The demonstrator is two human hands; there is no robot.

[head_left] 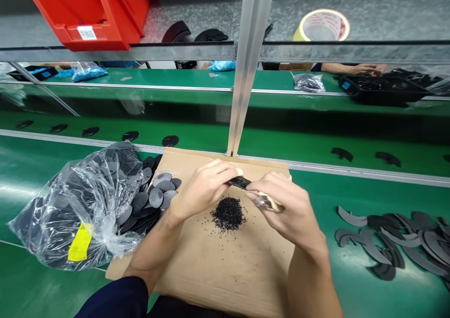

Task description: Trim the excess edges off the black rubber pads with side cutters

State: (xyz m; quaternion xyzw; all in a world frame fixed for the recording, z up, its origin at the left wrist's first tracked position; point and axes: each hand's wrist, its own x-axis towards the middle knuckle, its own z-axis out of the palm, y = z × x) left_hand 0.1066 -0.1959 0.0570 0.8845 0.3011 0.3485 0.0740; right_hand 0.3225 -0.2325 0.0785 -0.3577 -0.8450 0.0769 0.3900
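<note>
1. Black part (239, 182) is held above the cardboard (253, 271), toward its far edge, pinched by left grip (207, 187) and right grip (286, 205).
2. Work on it is judged unfinished; not yet set down.
3. Granules (228, 214), discs (156, 197) (counter's (369, 304) left) and curved pieces (372, 247) (right) are left unheld.

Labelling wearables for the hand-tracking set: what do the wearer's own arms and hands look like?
Left arm: navy sleeve, forearm bare below it. Left hand is ungloved, with a pale cream cover on one digit's tip. Right forearm bare, its sleeve out of frame; right hand has no full glove.
</note>
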